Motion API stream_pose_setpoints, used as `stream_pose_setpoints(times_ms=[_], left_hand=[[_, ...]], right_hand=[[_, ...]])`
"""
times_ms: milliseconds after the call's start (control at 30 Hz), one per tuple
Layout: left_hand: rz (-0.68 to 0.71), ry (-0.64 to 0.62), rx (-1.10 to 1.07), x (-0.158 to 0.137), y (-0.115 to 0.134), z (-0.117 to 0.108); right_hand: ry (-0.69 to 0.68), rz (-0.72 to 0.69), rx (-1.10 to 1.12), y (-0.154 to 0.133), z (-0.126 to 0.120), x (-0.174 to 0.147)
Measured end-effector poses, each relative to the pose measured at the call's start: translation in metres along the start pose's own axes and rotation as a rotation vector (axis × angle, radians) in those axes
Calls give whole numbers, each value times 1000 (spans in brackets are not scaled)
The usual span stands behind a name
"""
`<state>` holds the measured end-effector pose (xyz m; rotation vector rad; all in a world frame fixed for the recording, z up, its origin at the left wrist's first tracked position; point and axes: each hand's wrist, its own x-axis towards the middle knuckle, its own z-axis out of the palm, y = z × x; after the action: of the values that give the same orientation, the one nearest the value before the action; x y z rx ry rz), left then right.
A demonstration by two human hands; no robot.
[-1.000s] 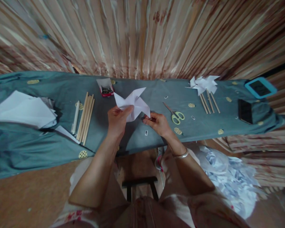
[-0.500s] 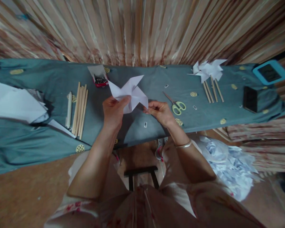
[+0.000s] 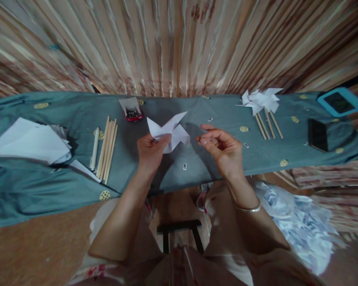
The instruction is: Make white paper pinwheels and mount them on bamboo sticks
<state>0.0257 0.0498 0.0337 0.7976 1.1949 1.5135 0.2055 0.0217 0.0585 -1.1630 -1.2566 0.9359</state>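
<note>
My left hand (image 3: pixel 152 151) is closed on a white paper pinwheel (image 3: pixel 174 133), thumb on its front near the centre, its folded blades pointing outward. To its right, apart from the paper, my right hand (image 3: pixel 223 149) pinches a tiny shiny pin (image 3: pixel 201 138) between thumb and forefinger; its exact shape is too small to make out. The other fingers of that hand are curled loosely. Behind the left hand stands an open red and white box (image 3: pixel 133 115) with small metallic pieces inside. The scissors seen earlier are now hidden behind my right hand.
Left on the green cloth (image 3: pixel 128 159) lie a paper stack (image 3: pixel 30 141), several wooden sticks (image 3: pixel 107 149) and a white stick-like thing (image 3: pixel 94 149). At right are finished pinwheels (image 3: pixel 261 101), a dark phone (image 3: pixel 318 135) and a blue-framed device (image 3: pixel 340 101). A bag of paper scraps (image 3: pixel 298 222) sits below.
My right hand has drawn away from the pinwheel's edge to the right and turned, with the tiny pin now showing at its fingertips. The left hand still holds the pinwheel. The view has shifted slightly.
</note>
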Motion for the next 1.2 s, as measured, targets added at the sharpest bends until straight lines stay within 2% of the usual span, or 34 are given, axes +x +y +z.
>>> stream_pose_setpoints(times_ms=[233,367,500,667,867,1200], left_hand=[[78,-59,167,-5,-3,4],[39,-88,187,-9,-3,7],[-32,-110,116,-13,-2,8],[-128,-148,-21,-16,-1,9],[-167,-142,-42,-17,2,10],[-185,-122,-35,-18,5,11]], right_hand=[[-35,-197,-263,-11,21,-14],[-88,-266,-357,-10,27,-16],[-75,-343,-433,-6,27,-14],[-74,-277,-408,1,22,-8],[-125,-122,-260,-1,18,-3],[-126,-121,-243,4,17,-2]])
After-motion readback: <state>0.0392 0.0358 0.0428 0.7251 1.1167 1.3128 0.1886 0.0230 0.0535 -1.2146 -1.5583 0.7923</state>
